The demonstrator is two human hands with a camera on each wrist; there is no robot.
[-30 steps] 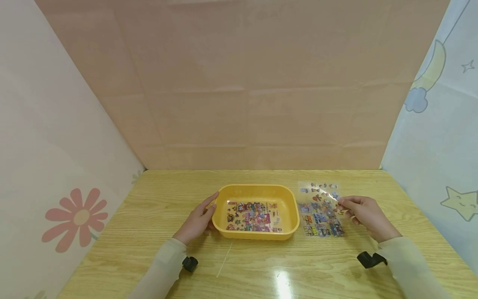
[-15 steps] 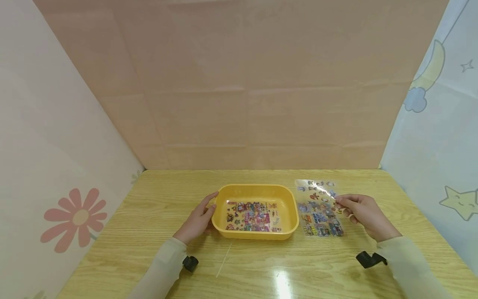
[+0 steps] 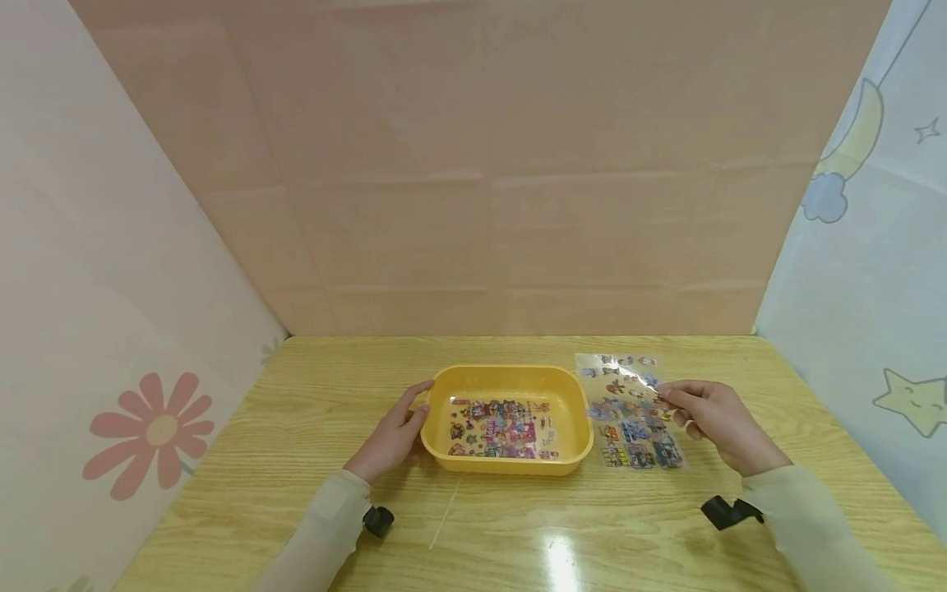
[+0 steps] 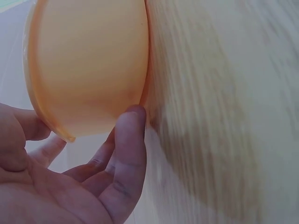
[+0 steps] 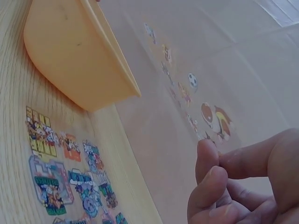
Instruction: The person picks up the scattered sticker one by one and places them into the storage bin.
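Note:
A yellow plastic tray point(image 3: 506, 467) stands on the table, with clear sheets of colourful cartoon stickers point(image 3: 510, 429) lying flat inside. My left hand point(image 3: 388, 440) grips its left end; the left wrist view shows the thumb by the rim and fingertips point(image 4: 132, 119) low against the outer wall. Between thumb and index finger, my right hand point(image 3: 713, 419) pinches the edge of a transparent sticker sheet point(image 3: 617, 385), raised and tilted right of the tray. Its left edge overlaps the tray's right rim in the head view. Beneath it, another sticker sheet point(image 5: 70, 182) lies on the table.
The light wood table point(image 3: 333, 362) meets a plain beige backdrop point(image 3: 481, 205) behind the tray. Patterned side panels stand at left and right. A thin pale strip point(image 3: 445, 515) shows on the table in front of the tray. Black camera bands sit at both wrists.
My right hand has moved slightly left and up, bringing the pinched sticker sheet toward the tray and uncovering more of the sheet beneath. The left hand and the tray stay in place.

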